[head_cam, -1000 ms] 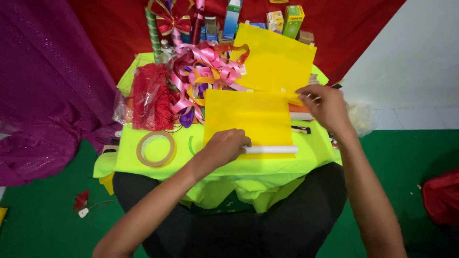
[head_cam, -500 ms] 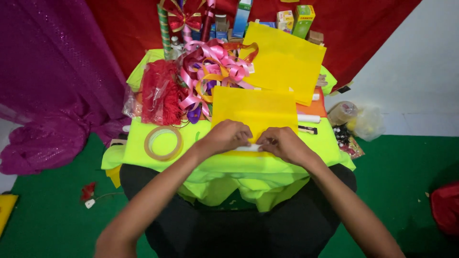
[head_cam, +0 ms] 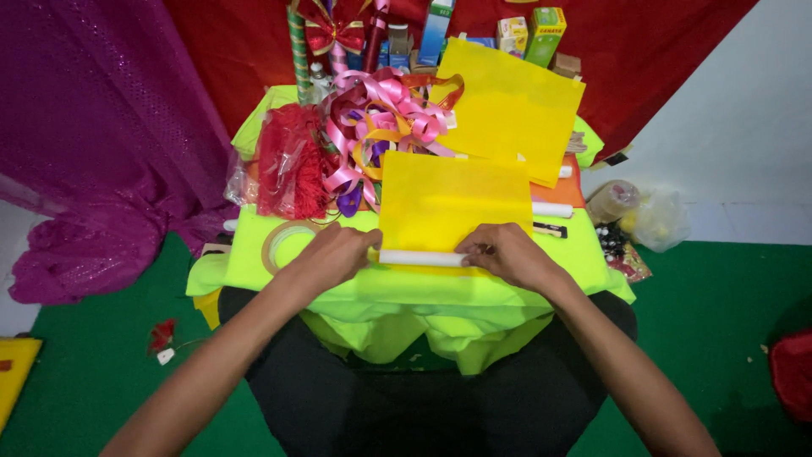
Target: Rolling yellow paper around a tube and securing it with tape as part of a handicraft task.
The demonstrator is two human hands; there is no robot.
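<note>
Head view: left hand [head_cam: 331,256] and right hand [head_cam: 505,252] each grip one end of a white paper roll [head_cam: 421,258] at the near edge of a yellow sheet [head_cam: 452,201] on the lime-green cloth [head_cam: 406,283]. Step judged: rolling begins; next needs even, tight forward pressure.

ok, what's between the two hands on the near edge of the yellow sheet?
In the head view, a white roll spans the gap between the left hand and the right hand, lying along the near edge of the yellow sheet. Each hand grips one end.
</note>
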